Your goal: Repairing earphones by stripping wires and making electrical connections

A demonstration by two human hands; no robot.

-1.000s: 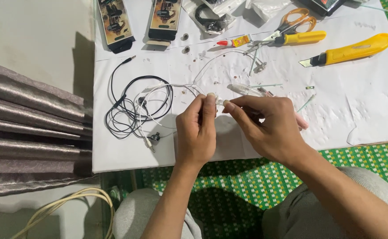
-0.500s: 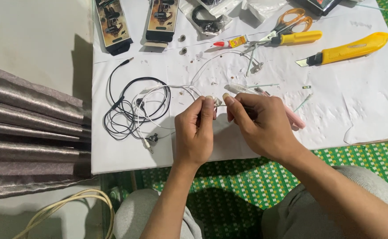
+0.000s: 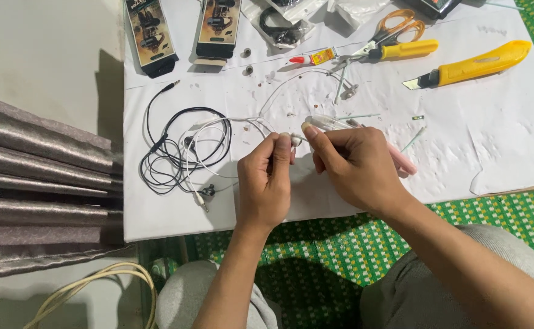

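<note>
My left hand (image 3: 266, 180) and my right hand (image 3: 353, 166) meet fingertip to fingertip over a white paper sheet (image 3: 498, 146). Both pinch a small white earbud piece (image 3: 295, 141) between thumb and forefinger. A thin white cable (image 3: 218, 123) runs from that piece off to the left. Beneath my right hand lies a slim object with a clear end (image 3: 328, 123) and a pink end (image 3: 405, 163). I cannot tell whether the hand holds it.
A coiled black earphone cable (image 3: 168, 159) lies left of my hands. At the back are two earphone boxes (image 3: 150, 33), a small glue tube (image 3: 311, 58), orange scissors (image 3: 396, 25) and a yellow utility knife (image 3: 480, 61). Grey pleated fabric (image 3: 35, 176) is at the left, a green mat (image 3: 316, 256) below.
Both hands stay together on the small earbud piece with only slight finger movement. The view has drifted a little.
</note>
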